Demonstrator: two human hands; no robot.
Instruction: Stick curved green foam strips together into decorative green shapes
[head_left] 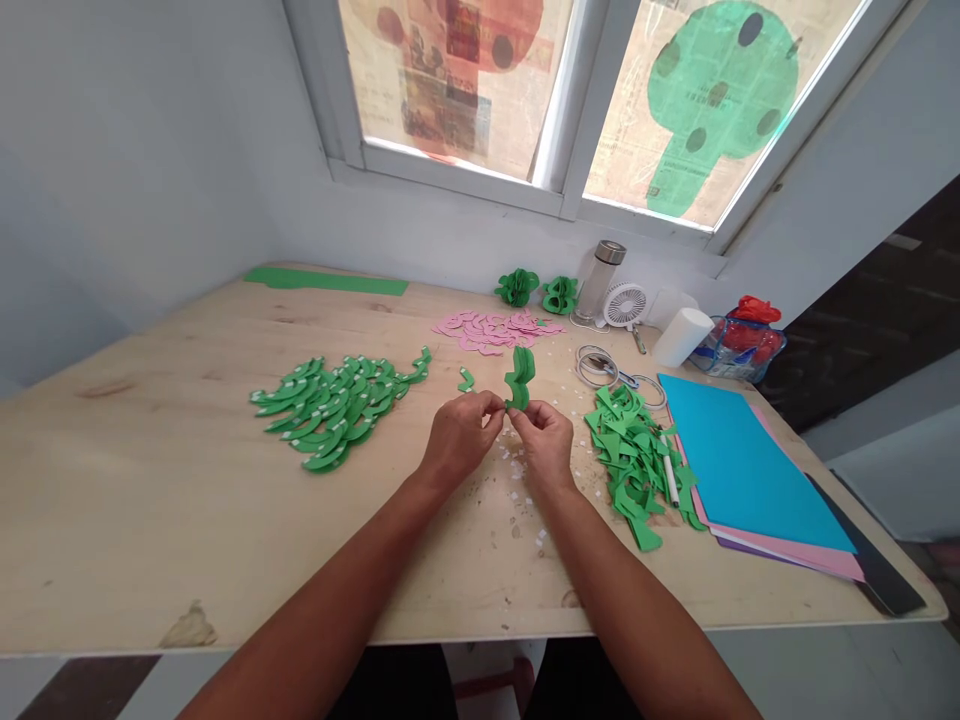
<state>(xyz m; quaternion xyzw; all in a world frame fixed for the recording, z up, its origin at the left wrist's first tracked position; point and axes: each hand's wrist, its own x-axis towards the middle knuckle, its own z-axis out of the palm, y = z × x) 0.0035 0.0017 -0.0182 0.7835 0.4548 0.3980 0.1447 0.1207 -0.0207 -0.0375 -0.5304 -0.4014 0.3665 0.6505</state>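
Observation:
A green wavy-edged paper piece, seemingly of several layers, stands upright between my hands. My left hand pinches its lower end from the left, and my right hand closes on it from the right, fingertips nearly touching. Just above my left hand lies a small green cutout with white squares on it. A spread pile of similar green cutouts is to the left. Tiny white paper bits are scattered around my right hand.
Pink cutouts and two green paper ornaments are at the back. Green scraps, a white pen, tape rolls and blue sheets lie right. Behind stand a bottle, small fan and white roll.

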